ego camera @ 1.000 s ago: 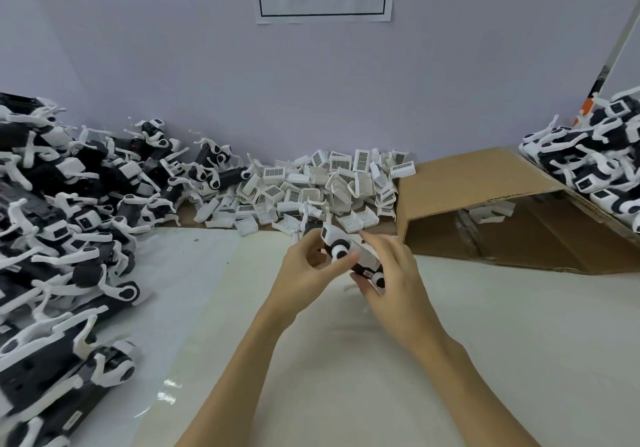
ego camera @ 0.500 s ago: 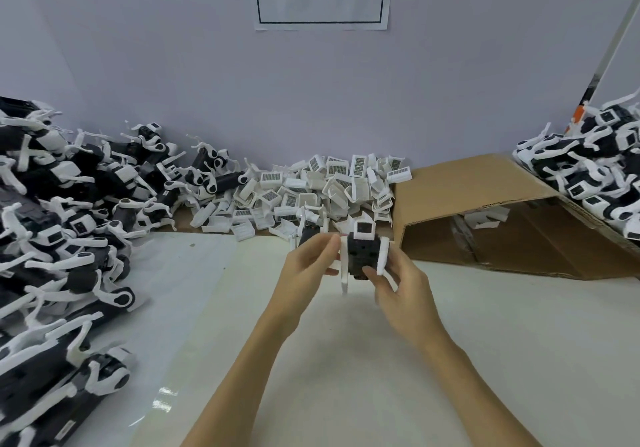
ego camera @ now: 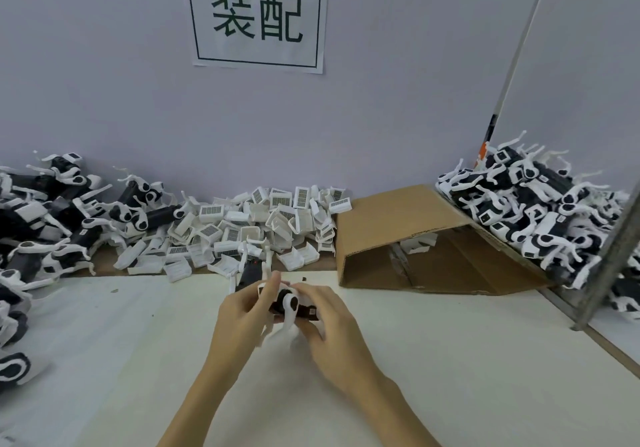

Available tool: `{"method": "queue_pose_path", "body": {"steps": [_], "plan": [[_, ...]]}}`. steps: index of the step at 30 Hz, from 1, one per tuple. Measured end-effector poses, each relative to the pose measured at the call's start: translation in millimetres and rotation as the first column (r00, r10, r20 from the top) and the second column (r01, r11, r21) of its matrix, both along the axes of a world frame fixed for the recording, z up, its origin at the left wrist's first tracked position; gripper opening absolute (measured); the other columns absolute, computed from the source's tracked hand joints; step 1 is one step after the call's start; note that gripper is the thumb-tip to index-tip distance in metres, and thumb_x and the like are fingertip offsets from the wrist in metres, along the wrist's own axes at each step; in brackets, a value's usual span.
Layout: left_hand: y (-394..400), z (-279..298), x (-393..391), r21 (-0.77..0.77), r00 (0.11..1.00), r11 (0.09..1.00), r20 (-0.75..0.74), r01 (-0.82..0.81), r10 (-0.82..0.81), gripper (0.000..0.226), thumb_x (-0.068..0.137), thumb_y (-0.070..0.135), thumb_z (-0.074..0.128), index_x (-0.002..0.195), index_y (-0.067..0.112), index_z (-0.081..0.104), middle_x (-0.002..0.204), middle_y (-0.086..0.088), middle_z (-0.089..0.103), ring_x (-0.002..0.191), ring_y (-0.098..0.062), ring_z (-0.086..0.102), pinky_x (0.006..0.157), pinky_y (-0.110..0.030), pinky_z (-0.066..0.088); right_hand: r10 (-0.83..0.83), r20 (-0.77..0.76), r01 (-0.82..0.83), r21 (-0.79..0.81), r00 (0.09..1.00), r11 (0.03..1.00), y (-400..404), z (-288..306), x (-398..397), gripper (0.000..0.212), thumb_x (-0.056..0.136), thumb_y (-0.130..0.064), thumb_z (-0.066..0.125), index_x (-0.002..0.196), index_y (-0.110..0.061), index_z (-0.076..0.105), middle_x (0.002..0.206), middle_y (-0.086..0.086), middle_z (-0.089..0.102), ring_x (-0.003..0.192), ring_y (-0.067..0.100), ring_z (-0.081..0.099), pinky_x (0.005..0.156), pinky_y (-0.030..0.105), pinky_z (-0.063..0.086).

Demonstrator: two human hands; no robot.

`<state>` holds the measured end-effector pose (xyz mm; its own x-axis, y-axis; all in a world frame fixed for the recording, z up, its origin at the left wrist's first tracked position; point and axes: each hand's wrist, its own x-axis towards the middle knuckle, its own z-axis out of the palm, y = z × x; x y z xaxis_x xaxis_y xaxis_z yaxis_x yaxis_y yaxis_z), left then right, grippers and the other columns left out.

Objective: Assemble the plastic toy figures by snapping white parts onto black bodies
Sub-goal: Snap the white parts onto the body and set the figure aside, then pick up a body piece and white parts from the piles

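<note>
Both hands hold one toy figure (ego camera: 289, 304) over the middle of the white table; it has a black body with white legs and a round white joint facing me. My left hand (ego camera: 242, 311) grips its left end, fingers curled over the top. My right hand (ego camera: 325, 318) wraps its right end and underside, hiding part of the body. Just behind the hands another black body with white legs (ego camera: 250, 270) stands on the table. A heap of loose white parts with barcode labels (ego camera: 263, 224) lies along the back wall.
A large pile of black and white figures (ego camera: 52, 224) fills the left side. Another pile (ego camera: 540, 204) sits on the raised flap of an open cardboard box (ego camera: 408, 235) at the right. A metal post (ego camera: 609, 259) stands at the far right. A paper sign (ego camera: 256, 13) hangs on the wall.
The figure has been turned in my hands from upright, legs hanging, to lying sideways with a round joint facing me. My view has tilted upward, showing more wall.
</note>
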<state>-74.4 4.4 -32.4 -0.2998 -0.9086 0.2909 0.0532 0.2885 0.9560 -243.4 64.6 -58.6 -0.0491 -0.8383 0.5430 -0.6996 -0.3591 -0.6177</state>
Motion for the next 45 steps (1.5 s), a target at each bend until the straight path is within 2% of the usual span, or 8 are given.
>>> {"method": "queue_pose_path", "body": {"steps": [7,10,13,15,22,27,36,45], "plan": [[-12.8,-1.8,6.3,0.149,0.984,0.986,-0.152,-0.068,0.091,0.066,0.105,0.063,0.035,0.116,0.014,0.079,0.106,-0.01,0.081,0.091,-0.031,0.079,0.067,-0.037,0.064,-0.092,0.516,-0.055,0.263,0.852,0.963,-11.3,50.6,-11.1,0.029,0.097,-0.03,0.074,0.124,-0.02,0.071,0.108,0.004,0.076,0.098,0.021,0.076,0.079,0.046,0.064],[-15.6,-0.5,8.4,0.151,0.986,0.985,-0.13,-0.081,0.101,0.069,0.109,0.057,0.034,0.105,0.006,0.08,0.097,-0.012,0.081,0.081,-0.035,0.076,0.066,-0.042,0.061,0.024,0.928,-0.168,0.042,0.373,0.985,-29.8,134.8,-76.2,0.04,0.101,-0.025,0.067,0.132,-0.001,0.064,0.123,0.03,0.069,0.105,0.032,0.074,0.071,0.037,0.064],[-12.7,0.5,6.2,0.153,0.992,0.986,-0.1,-0.065,0.081,0.067,0.112,0.05,0.035,0.096,0.003,0.08,0.09,-0.014,0.08,0.073,-0.031,0.073,0.063,-0.04,0.058,0.277,0.961,-0.027,-0.276,0.011,0.961,-31.4,208.7,-140.7,0.061,0.107,-0.032,0.054,0.161,-0.013,0.032,0.163,0.029,0.029,0.144,0.04,0.046,0.104,0.046,0.055],[-11.2,0.8,3.5,0.142,0.995,0.988,-0.065,-0.061,0.07,0.065,0.113,0.048,0.037,0.092,0.004,0.081,0.088,-0.013,0.079,0.07,-0.026,0.072,0.061,-0.037,0.058,0.213,0.976,0.034,-0.214,0.042,0.976,-30.4,219.9,-152.8,0.061,0.109,-0.024,0.052,0.163,-0.015,0.026,0.169,0.025,0.015,0.152,0.04,0.032,0.114,0.046,0.047],[-13.9,-8.9,1.3,-0.068,0.941,0.967,0.223,-0.247,0.256,0.035,0.111,0.031,0.056,0.085,0.021,0.076,0.08,0.006,0.076,0.067,-0.01,0.065,0.067,-0.041,0.058,0.041,0.957,-0.29,0.046,0.287,0.956,-18.6,86.0,-60.0,0.025,0.107,0.001,0.049,0.128,0.011,0.056,0.125,0.031,0.068,0.118,0.041,0.069,0.094,0.039,0.061],[-18.6,-25.0,2.4,-0.358,0.763,0.871,0.44,-0.335,0.474,0.005,0.104,0.03,0.066,0.104,0.026,0.069,0.102,0.013,0.058,0.099,-0.011,0.057,0.074,-0.029,0.044,-0.12,0.928,-0.306,0.235,0.352,0.922,-23.1,17.4,-1.2,0.027,0.109,0.002,0.043,0.115,0.011,0.068,0.106,0.03,0.074,0.099,0.041,0.075,0.08,0.036,0.064],[-41.1,-35.8,-9.3,-0.338,0.557,0.893,0.699,-0.296,0.449,0.074,0.094,0.061,0.07,0.158,0.04,0.04,0.155,-0.017,0.032,0.138,-0.036,0.036,0.117,-0.041,0.035,-0.152,0.924,-0.339,0.277,0.352,0.899,-29.1,5.8,-2.8,0.026,0.107,0.002,0.047,0.11,0.008,0.071,0.084,0.02,0.071,0.073,0.025,0.071,0.064,0.027,0.059],[-50.3,-28.1,4.0,-0.12,0.882,0.94,0.324,-0.319,0.341,0.03,0.089,0.022,0.081,0.113,0.034,0.068,0.103,0.009,0.071,0.106,-0.014,0.063,0.08,-0.022,0.048,-0.15,0.932,-0.374,0.276,0.331,0.886,-29.4,6.4,-7.3,0.025,0.106,0.003,0.046,0.114,0.009,0.07,0.083,0.017,0.071,0.071,0.021,0.071,0.064,0.025,0.058]]}}
